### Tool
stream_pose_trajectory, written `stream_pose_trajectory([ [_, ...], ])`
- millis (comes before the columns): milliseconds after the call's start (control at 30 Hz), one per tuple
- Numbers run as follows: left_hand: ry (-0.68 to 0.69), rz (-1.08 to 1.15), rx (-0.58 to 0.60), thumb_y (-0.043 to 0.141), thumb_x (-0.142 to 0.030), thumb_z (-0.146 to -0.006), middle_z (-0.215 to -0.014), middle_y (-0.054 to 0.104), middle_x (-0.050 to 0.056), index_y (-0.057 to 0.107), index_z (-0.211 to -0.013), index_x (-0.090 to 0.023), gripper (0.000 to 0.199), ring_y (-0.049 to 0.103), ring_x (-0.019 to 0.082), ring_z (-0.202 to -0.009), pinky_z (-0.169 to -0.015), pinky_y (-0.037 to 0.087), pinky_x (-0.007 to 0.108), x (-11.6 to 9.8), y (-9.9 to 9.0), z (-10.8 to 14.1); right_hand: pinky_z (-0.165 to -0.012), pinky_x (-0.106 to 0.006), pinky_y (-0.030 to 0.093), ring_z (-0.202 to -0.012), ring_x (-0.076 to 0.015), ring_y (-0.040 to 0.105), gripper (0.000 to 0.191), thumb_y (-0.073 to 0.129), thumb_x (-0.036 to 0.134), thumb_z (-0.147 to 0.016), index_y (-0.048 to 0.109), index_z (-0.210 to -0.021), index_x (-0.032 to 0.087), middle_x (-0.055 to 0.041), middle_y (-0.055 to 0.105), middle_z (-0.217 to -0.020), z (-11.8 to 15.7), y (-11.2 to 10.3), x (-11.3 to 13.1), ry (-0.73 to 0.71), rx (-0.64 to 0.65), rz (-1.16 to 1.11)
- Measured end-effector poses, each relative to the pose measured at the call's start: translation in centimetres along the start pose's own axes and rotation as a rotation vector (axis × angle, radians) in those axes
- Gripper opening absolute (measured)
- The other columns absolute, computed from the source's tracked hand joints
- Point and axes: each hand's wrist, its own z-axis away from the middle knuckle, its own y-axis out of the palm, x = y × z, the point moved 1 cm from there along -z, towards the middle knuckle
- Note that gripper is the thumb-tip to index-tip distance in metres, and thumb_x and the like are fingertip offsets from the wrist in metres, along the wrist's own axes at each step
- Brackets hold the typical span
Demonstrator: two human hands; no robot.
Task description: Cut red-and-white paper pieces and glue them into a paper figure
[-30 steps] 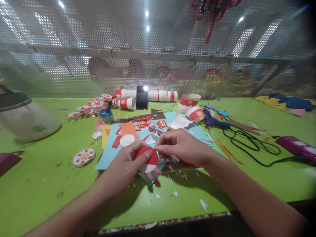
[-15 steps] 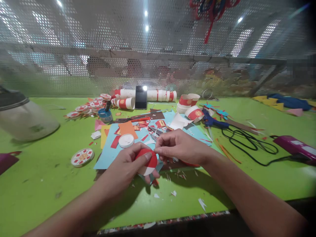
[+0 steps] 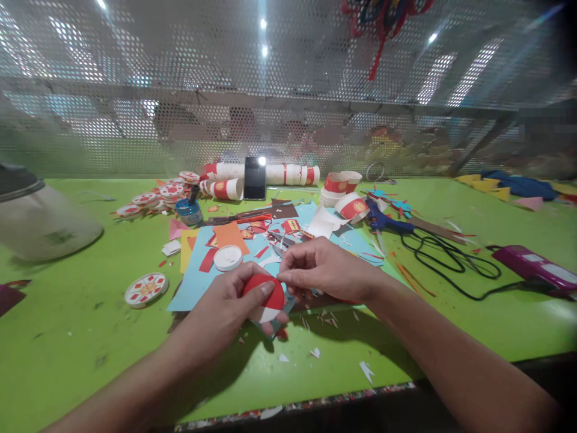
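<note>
A red and white paper disc is held in my left hand, its thumb lying across the top and fingers underneath. My right hand is closed in a pinch at the disc's upper right edge; whatever sits between its fingertips is too small to make out. Just behind my left hand a plain white round lid rests on light blue paper. To the left lies a decorated disc with red pieces round a gold centre.
Paper scraps and scissors lie beyond my hands. Further back are an ink bottle, a phone, cut paper cups and a pile of decorated discs. A blue glue gun with a looped black cable lies right.
The whole view has shifted slightly, so things sit a little further left. My hands keep nearly the same hold on the disc.
</note>
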Motion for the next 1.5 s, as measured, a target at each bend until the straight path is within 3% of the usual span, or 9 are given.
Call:
stream_pose_trajectory([
  [200,-0.002,-0.014,-0.045,0.065,-0.032,-0.082,-0.064,0.067,0.001,0.057,-0.077,-0.016,0.018,0.062,0.013,-0.052,-0.053,0.051,0.024,-0.1,0.0,0.0,-0.050,-0.022,0.044,-0.052,-0.0086,0.054,0.015,0.060,0.023,-0.085,0.060,-0.072,0.016,0.0024,0.059,-0.058,0.0,0.2,0.7,-0.005,-0.039,-0.002],
  [433,0.030,0.049,-0.050,0.066,-0.032,-0.081,-0.073,0.068,0.001,0.058,-0.082,-0.018,0.016,0.066,0.014,-0.058,-0.058,0.053,0.027,0.1,-0.6,-0.2,-0.051,-0.023,0.041,-0.050,-0.0083,0.054,0.031,0.050,0.032,-0.093,0.058,-0.068,0.015,0.0013,0.060,-0.058,-0.1,-0.2,0.9,-0.060,-0.074,-0.006],
  [600,0.063,0.072,-0.121,0.071,-0.032,-0.076,-0.070,0.066,0.000,0.059,-0.081,-0.018,0.019,0.071,0.019,-0.068,-0.056,0.052,0.024,0.3,-1.1,-0.4,-0.052,-0.024,0.041,-0.052,-0.0091,0.054,0.029,0.054,0.035,-0.090,0.061,-0.071,0.014,0.0011,0.060,-0.060,-0.1,-0.1,0.8,-0.083,-0.061,-0.015],
  [867,0.063,0.038,-0.180,0.067,-0.027,-0.079,-0.066,0.067,-0.001,0.059,-0.082,-0.018,0.013,0.063,0.010,-0.052,-0.047,0.046,0.018,-0.4,-0.5,0.0,-0.057,-0.025,0.043,-0.057,-0.0102,0.054,0.017,0.063,0.030,-0.082,0.064,-0.077,0.014,0.0016,0.059,-0.062,-0.1,0.6,1.2,-0.077,-0.122,-0.063],
  [1133,0.045,0.043,-0.135,0.070,-0.030,-0.077,-0.078,0.069,0.001,0.060,-0.083,-0.018,0.016,0.068,0.014,-0.061,-0.055,0.052,0.023,-0.1,-0.5,-0.3,-0.053,-0.024,0.042,-0.053,-0.0093,0.052,0.014,0.066,0.027,-0.079,0.063,-0.072,0.015,0.0032,0.058,-0.057,-0.1,1.0,1.1,-0.072,-0.162,-0.110],
  [1300,0.045,-0.014,-0.136,0.068,-0.035,-0.079,-0.062,0.064,-0.002,0.061,-0.082,-0.018,0.018,0.060,0.011,-0.050,-0.050,0.048,0.021,0.0,-0.2,0.0,-0.051,-0.021,0.040,-0.052,-0.0079,0.051,0.016,0.066,0.024,-0.079,0.062,-0.067,0.016,0.0042,0.057,-0.056,-0.2,1.2,0.7,-0.051,-0.182,-0.127],
  [1433,0.074,-0.016,-0.212,0.065,-0.041,-0.081,-0.067,0.067,0.000,0.061,-0.089,-0.020,0.022,0.059,0.011,-0.051,-0.046,0.044,0.019,0.4,-0.1,0.1,-0.053,-0.022,0.041,-0.052,-0.0076,0.052,0.016,0.069,0.027,-0.078,0.063,-0.068,0.016,0.0040,0.059,-0.057,-0.5,1.1,0.1,-0.071,-0.169,-0.139],
  [1500,0.053,-0.025,-0.158,0.068,-0.043,-0.077,-0.065,0.067,0.000,0.062,-0.088,-0.020,0.027,0.059,0.013,-0.050,-0.046,0.045,0.021,0.6,-0.2,-0.1,-0.054,-0.022,0.041,-0.053,-0.0079,0.053,0.019,0.071,0.032,-0.077,0.064,-0.069,0.016,0.0041,0.059,-0.058,-0.7,1.0,-0.2,-0.078,-0.165,-0.151],
])
